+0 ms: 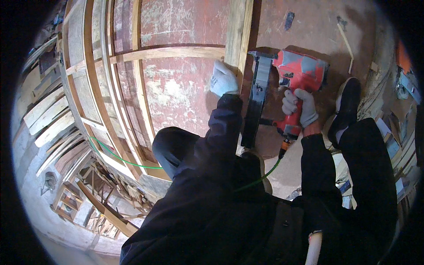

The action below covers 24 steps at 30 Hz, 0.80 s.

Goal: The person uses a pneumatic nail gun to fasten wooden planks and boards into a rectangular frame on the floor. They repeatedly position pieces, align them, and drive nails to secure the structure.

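My right hand (301, 106), in a pale work glove, is wrapped round the handle of a red and grey pneumatic nail gun (300, 70). Its long black magazine (258, 99) lies to the left of the grip, and the nose is close to the right side of a wooden beam (239, 31). A green air hose (268, 173) runs from the bottom of the handle. At the joint of this beam and a wooden crosspiece (176, 53), my gloved left hand (224, 79) is closed on the wooden frame, its fingertips partly hidden.
More slats (90, 66) of the frame extend to the left over a scuffed reddish surface (181, 88). Wood strips (55, 128) and offcuts lie at far left. A thin stick (346, 44) and a dark scrap (289, 20) are at upper right, near my shoe (348, 104).
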Each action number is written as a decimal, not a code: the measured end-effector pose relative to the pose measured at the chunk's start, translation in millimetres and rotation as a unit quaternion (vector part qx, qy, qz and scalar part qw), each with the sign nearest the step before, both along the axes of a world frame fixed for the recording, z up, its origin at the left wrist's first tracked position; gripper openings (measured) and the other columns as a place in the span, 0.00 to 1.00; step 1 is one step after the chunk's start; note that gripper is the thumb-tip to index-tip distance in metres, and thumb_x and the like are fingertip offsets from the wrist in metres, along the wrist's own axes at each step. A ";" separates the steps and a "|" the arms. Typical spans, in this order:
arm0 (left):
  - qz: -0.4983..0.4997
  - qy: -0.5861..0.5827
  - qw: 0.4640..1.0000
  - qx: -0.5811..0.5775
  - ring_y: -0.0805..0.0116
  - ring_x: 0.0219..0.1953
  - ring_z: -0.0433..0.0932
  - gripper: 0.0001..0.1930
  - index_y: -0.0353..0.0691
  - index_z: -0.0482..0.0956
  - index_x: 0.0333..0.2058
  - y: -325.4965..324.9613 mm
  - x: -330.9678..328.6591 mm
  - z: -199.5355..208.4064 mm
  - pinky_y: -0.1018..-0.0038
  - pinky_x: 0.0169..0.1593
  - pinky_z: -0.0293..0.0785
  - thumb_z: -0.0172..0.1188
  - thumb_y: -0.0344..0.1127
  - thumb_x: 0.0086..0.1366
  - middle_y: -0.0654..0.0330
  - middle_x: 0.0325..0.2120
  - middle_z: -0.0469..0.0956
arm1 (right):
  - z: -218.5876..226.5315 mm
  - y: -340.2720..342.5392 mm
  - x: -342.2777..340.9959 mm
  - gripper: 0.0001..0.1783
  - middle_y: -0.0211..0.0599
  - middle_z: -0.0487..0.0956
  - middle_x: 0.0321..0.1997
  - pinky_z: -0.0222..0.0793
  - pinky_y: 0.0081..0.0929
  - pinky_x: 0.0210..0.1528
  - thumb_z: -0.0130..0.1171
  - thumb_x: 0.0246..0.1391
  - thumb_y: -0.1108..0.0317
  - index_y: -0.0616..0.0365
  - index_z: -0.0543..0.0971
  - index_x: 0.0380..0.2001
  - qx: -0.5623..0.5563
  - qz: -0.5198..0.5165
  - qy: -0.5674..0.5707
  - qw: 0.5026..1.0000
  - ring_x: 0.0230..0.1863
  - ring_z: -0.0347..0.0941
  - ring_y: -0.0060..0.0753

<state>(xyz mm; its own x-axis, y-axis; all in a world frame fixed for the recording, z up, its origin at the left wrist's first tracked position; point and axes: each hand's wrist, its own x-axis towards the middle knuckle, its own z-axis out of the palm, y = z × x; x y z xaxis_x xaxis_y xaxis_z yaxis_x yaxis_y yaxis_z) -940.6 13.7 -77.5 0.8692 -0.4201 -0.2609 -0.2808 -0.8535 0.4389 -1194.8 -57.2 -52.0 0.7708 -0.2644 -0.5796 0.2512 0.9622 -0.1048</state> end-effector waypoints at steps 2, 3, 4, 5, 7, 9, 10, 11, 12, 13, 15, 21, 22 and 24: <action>0.022 0.007 1.000 -0.019 0.37 0.44 0.80 0.34 0.40 0.82 0.49 -1.2 -0.8 4.4 0.50 0.47 0.74 0.29 0.57 0.76 0.41 0.41 0.82 | -0.4 1.1 0.1 0.20 0.21 0.60 0.15 0.59 0.25 0.24 0.59 0.57 0.51 0.48 0.66 0.20 -0.003 0.011 -0.017 1.000 0.16 0.59 0.21; 0.026 0.007 0.999 -0.042 0.38 0.45 0.80 0.34 0.39 0.82 0.49 -2.5 -0.8 6.5 0.51 0.48 0.74 0.29 0.57 0.76 0.40 0.41 0.82 | -1.1 1.1 0.3 0.20 0.21 0.60 0.15 0.59 0.25 0.24 0.59 0.57 0.51 0.48 0.66 0.20 -0.006 0.006 -0.026 1.000 0.16 0.59 0.21; 0.026 0.015 0.999 -0.030 0.38 0.45 0.80 0.34 0.39 0.82 0.49 -3.4 -0.5 9.2 0.51 0.48 0.74 0.29 0.57 0.76 0.40 0.42 0.82 | -1.6 1.3 0.5 0.20 0.21 0.60 0.15 0.59 0.25 0.24 0.59 0.57 0.51 0.48 0.66 0.20 -0.006 0.011 -0.026 1.000 0.16 0.59 0.21; 0.021 0.022 0.999 -0.026 0.38 0.46 0.80 0.34 0.39 0.81 0.49 -4.4 0.0 11.6 0.51 0.48 0.74 0.29 0.57 0.76 0.40 0.42 0.82 | -2.4 1.5 0.7 0.20 0.21 0.59 0.16 0.58 0.25 0.23 0.59 0.57 0.51 0.48 0.66 0.20 -0.005 0.008 -0.025 1.000 0.16 0.59 0.21; 0.023 0.031 0.999 -0.015 0.38 0.47 0.79 0.35 0.38 0.81 0.49 -5.4 -0.2 16.1 0.51 0.49 0.74 0.28 0.57 0.76 0.40 0.44 0.82 | -4.1 2.1 0.5 0.20 0.21 0.59 0.16 0.58 0.25 0.23 0.59 0.57 0.51 0.48 0.66 0.20 -0.004 0.008 -0.025 1.000 0.16 0.59 0.21; 0.034 0.033 0.999 -0.002 0.38 0.48 0.79 0.35 0.38 0.81 0.50 -6.2 -0.7 18.6 0.51 0.50 0.74 0.28 0.57 0.76 0.40 0.44 0.81 | -5.8 3.3 -0.4 0.20 0.20 0.59 0.15 0.58 0.25 0.23 0.59 0.57 0.51 0.47 0.66 0.19 -0.006 0.012 -0.027 1.000 0.16 0.59 0.21; 0.041 0.038 0.998 0.002 0.38 0.49 0.79 0.35 0.38 0.81 0.50 -6.2 -0.9 19.0 0.51 0.50 0.74 0.28 0.57 0.76 0.40 0.44 0.81 | -6.8 4.1 -0.9 0.19 0.21 0.60 0.16 0.59 0.26 0.24 0.59 0.58 0.52 0.48 0.67 0.21 -0.009 0.007 -0.030 0.999 0.17 0.59 0.21; 0.048 0.043 0.998 0.005 0.38 0.49 0.79 0.34 0.38 0.81 0.50 -6.3 -1.0 18.7 0.51 0.50 0.73 0.29 0.57 0.76 0.40 0.44 0.81 | -7.6 4.7 -1.4 0.18 0.21 0.61 0.17 0.60 0.28 0.25 0.58 0.58 0.52 0.49 0.68 0.22 -0.011 0.001 -0.033 0.999 0.17 0.60 0.22; 0.052 0.045 0.998 0.000 0.38 0.49 0.79 0.34 0.38 0.81 0.51 -5.9 -1.1 17.9 0.51 0.50 0.73 0.29 0.57 0.76 0.40 0.45 0.81 | -8.2 6.1 -2.0 0.17 0.21 0.62 0.17 0.61 0.29 0.26 0.58 0.59 0.53 0.50 0.69 0.24 -0.014 -0.009 -0.038 0.999 0.17 0.61 0.23; 0.050 0.042 0.998 0.007 0.38 0.49 0.79 0.34 0.38 0.81 0.51 -5.4 -1.1 16.8 0.52 0.50 0.73 0.29 0.57 0.76 0.40 0.45 0.81 | -8.6 7.3 -2.5 0.18 0.21 0.61 0.17 0.60 0.28 0.25 0.58 0.58 0.52 0.49 0.68 0.23 -0.010 -0.005 -0.039 0.999 0.16 0.60 0.22; 0.040 0.031 0.999 -0.002 0.38 0.49 0.78 0.33 0.37 0.81 0.51 -4.2 -0.6 13.4 0.52 0.50 0.73 0.30 0.56 0.76 0.40 0.45 0.81 | -9.5 10.2 -2.4 0.20 0.21 0.60 0.15 0.59 0.26 0.24 0.60 0.57 0.52 0.48 0.66 0.20 -0.005 -0.007 -0.045 0.999 0.16 0.58 0.20; 0.005 -0.009 0.998 -0.068 0.40 0.46 0.80 0.26 0.43 0.80 0.49 -1.9 2.2 6.0 0.52 0.48 0.75 0.35 0.51 0.76 0.44 0.43 0.83 | -7.8 18.1 -0.3 0.18 0.21 0.60 0.16 0.60 0.27 0.24 0.59 0.58 0.53 0.49 0.67 0.21 0.008 -0.008 -0.041 0.999 0.16 0.59 0.22; 0.021 -0.011 0.996 -0.080 0.40 0.46 0.80 0.25 0.42 0.80 0.48 -1.7 2.9 5.1 0.53 0.48 0.75 0.36 0.51 0.76 0.44 0.43 0.82 | -7.0 19.3 -0.4 0.18 0.21 0.60 0.16 0.60 0.27 0.24 0.59 0.58 0.53 0.49 0.67 0.21 0.010 -0.009 -0.030 0.999 0.16 0.59 0.22; 0.059 0.005 0.992 -0.109 0.40 0.46 0.79 0.25 0.40 0.80 0.46 -1.2 5.2 2.4 0.54 0.48 0.75 0.37 0.51 0.76 0.45 0.43 0.82 | -5.4 21.5 -0.6 0.19 0.22 0.60 0.15 0.59 0.27 0.24 0.58 0.58 0.52 0.49 0.67 0.21 -0.007 -0.013 -0.023 1.000 0.16 0.58 0.22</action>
